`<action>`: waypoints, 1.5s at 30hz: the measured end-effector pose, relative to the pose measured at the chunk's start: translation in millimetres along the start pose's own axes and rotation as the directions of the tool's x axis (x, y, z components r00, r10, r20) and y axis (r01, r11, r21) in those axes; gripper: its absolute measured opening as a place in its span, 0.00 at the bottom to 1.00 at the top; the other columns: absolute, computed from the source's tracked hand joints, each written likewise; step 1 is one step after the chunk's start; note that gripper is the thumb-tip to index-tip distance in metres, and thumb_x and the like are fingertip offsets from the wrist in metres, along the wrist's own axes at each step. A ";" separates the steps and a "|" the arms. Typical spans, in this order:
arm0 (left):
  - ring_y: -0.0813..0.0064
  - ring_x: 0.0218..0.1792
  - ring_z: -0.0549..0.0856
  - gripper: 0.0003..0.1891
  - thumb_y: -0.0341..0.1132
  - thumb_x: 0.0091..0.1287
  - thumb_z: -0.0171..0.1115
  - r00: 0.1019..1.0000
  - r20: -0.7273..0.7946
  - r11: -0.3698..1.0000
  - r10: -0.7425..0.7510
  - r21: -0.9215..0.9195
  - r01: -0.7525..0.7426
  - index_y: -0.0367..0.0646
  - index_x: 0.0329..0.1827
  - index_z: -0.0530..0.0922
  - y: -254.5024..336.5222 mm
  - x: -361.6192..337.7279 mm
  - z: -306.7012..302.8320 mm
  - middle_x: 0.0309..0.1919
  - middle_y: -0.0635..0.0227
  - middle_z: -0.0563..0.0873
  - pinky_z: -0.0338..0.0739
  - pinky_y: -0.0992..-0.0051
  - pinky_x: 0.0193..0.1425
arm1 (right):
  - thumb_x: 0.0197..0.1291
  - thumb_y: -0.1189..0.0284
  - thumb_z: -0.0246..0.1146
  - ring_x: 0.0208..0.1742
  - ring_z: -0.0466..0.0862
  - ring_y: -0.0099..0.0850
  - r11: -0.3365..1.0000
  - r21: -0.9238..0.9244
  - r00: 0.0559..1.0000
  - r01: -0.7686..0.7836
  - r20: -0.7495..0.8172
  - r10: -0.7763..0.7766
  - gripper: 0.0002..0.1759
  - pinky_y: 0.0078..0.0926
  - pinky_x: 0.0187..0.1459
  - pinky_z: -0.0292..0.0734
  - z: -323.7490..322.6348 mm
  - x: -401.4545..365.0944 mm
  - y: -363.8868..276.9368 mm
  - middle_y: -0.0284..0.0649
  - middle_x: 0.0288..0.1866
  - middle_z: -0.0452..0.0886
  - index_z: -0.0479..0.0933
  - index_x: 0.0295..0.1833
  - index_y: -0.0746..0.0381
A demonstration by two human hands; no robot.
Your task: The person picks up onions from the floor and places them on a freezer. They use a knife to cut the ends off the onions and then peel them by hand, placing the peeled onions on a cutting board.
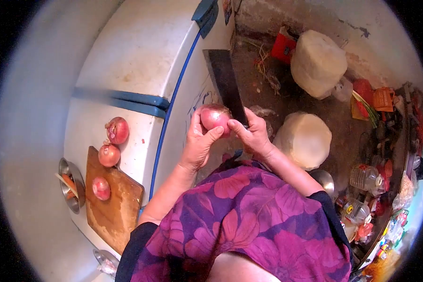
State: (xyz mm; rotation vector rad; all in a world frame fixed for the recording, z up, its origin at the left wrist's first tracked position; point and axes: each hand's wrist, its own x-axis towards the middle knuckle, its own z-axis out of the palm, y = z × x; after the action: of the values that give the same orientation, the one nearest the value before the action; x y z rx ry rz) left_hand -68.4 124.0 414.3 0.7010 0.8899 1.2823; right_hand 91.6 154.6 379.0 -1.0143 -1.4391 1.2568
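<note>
A red onion [215, 118] is held up in front of me, wrapped by the fingers of my left hand [199, 141]. My right hand [254, 134] grips a cleaver [224, 77] whose broad dark blade points up and away, beside the onion. My right thumb touches the onion's right side. The cleaver's handle is mostly hidden in my right hand. Off to the left, another red onion [101, 188] rests on a wooden cutting board [117, 202], and a smaller one [109, 155] sits at the board's far edge. Just beyond it lies a third loose onion [117, 130].
A metal bowl [78, 207] with orange and pale pieces stands left of the board, on a white surface [145, 141] with blue trim. Two large pale rounded blocks [310, 145] stand on the floor at right. Plastic bottles [364, 177] and bags crowd the far right.
</note>
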 end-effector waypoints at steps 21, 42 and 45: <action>0.70 0.54 0.76 0.14 0.39 0.67 0.55 0.943 0.331 0.999 0.037 -0.041 -0.025 0.43 0.53 0.74 10.8 23.0 -30.6 0.52 0.60 0.77 0.73 0.68 0.57 | 0.47 0.68 0.57 0.19 0.71 0.28 0.308 -0.711 0.723 0.632 0.398 -0.564 0.25 0.28 0.21 0.65 -27.4 -7.9 -42.6 0.31 0.20 0.64 0.76 0.55 0.55; 0.62 0.52 0.80 0.34 0.31 0.49 0.68 0.996 0.054 0.971 -0.077 -0.221 0.087 0.40 0.62 0.66 38.9 -9.1 -28.1 0.53 0.58 0.76 0.82 0.59 0.49 | 0.61 0.70 0.59 0.44 0.82 0.46 0.594 -0.805 0.999 0.003 0.031 0.036 0.18 0.38 0.42 0.78 -98.2 -51.6 93.0 0.47 0.42 0.82 0.75 0.57 0.54; 0.63 0.51 0.80 0.33 0.31 0.49 0.68 0.997 -0.026 0.961 -0.066 -0.269 0.056 0.42 0.62 0.66 43.0 -28.7 -52.0 0.52 0.60 0.77 0.83 0.61 0.47 | 0.60 0.70 0.60 0.48 0.83 0.44 0.606 -0.795 1.000 -0.006 -0.002 0.007 0.19 0.34 0.46 0.78 -87.9 -29.2 75.2 0.47 0.49 0.82 0.75 0.58 0.55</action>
State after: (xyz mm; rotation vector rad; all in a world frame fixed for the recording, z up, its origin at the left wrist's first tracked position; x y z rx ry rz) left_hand -136.3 101.0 429.6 0.4348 0.7417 1.3323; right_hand 184.1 155.0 303.6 -1.5950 -2.0644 0.5519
